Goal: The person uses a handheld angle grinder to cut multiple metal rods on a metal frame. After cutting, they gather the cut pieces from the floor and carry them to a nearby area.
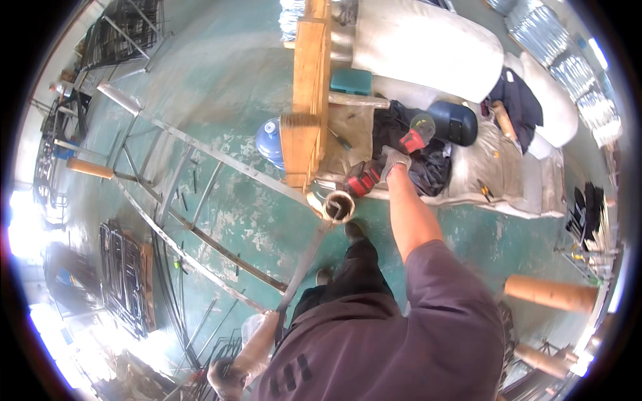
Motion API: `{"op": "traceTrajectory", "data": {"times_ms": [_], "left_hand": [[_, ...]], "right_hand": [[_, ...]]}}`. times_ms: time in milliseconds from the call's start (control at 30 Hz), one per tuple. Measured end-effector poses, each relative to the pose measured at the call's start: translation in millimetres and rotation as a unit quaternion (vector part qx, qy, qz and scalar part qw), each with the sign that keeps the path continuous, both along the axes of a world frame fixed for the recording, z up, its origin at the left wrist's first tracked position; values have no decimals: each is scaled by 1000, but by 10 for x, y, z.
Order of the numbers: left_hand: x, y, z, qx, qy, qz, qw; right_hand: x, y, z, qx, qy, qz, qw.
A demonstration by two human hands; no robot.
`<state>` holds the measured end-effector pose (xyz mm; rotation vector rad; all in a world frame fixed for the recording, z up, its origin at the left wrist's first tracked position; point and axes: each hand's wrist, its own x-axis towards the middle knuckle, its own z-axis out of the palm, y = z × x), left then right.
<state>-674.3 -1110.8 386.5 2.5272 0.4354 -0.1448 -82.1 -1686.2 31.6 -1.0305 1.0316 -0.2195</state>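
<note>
My right hand [396, 160], in a pale glove, is wrapped round the body of a red and black cordless power tool [363, 182]. A round, see-through greenish part shows at the tool's far end. Beneath it lies a dark cloth [431, 175] on a padded surface. Left of the tool, an open-ended round tube [338, 208] stands by the corner of a long metal frame [217, 155]. At the frame's near end is a pale, washed-out shape [257, 337] with a greyish end. Whether this is my left arm and hand cannot be made out.
A wooden post [309, 87] rises beside a blue water jug [269, 142]. Beyond the tool lie a black curved visor [455, 123], a teal box [351, 81] and yellow-handled pliers [485, 191]. Cardboard tubes [550, 293] stand right; stacked dark metal frames [124, 277] stand left.
</note>
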Motion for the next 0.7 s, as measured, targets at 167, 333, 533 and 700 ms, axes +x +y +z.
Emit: {"op": "traceTrajectory", "data": {"times_ms": [167,333,533,700], "left_hand": [[-413,-98,-661,-183,-21,328,926],[-1037,-397,-70,-134,-40,481,865],[-1104,-454,-469,72,-117,554,821],[-714,-522,-478,-26,-159,566,809]], "right_hand": [[1263,-63,-730,32,93,30,995],[1197,1449,-457,-2,127,102,987],[1389,1427,-729,33,100,171,980],[1195,1002,-1033,25,91,222,970]]}}
